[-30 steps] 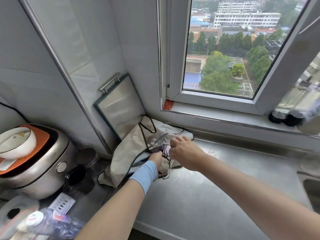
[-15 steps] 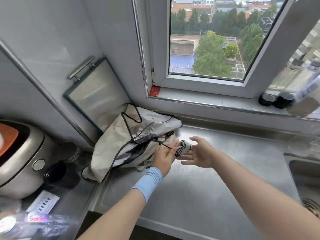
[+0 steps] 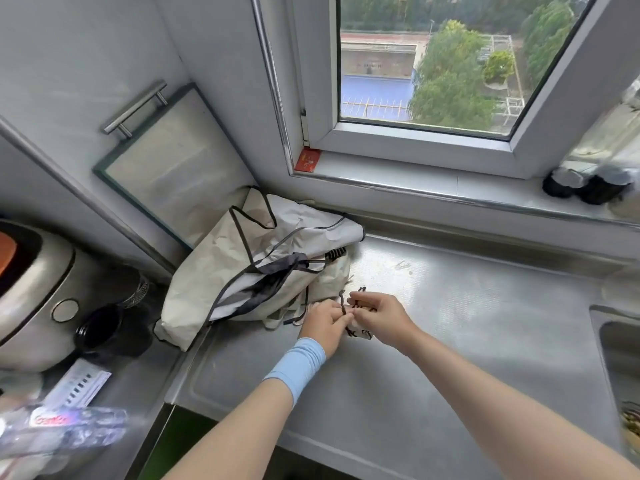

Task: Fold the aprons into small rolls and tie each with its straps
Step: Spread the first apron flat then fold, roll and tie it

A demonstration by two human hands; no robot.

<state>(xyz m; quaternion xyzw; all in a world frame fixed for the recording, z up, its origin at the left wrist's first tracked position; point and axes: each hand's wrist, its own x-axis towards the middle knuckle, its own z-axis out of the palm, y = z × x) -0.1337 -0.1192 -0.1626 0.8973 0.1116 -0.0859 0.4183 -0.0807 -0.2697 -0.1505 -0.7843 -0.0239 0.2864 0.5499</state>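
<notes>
A pile of cream aprons [image 3: 256, 268] with dark edging and grey straps lies crumpled in the counter's back corner. Just in front of it sits a small rolled apron [image 3: 358, 332], mostly hidden under my hands. My left hand [image 3: 325, 322], with a light blue wristband, pinches a dark strap [image 3: 343, 303] standing up from the roll. My right hand [image 3: 377, 318] grips the other strap end right beside it, the two hands touching over the roll.
The steel counter [image 3: 433, 358] runs right to a sink [image 3: 620, 355]. A framed board [image 3: 166, 174] leans on the wall. A rice cooker [image 3: 31, 289], a black cup [image 3: 100, 327] and a plastic bottle [image 3: 69, 431] sit at left. Dark jars [image 3: 585, 183] stand on the window sill.
My right hand, open beside the roll half a second ago, has closed on a strap. Both hands and the roll have come forward, away from the apron pile. The view has tilted down.
</notes>
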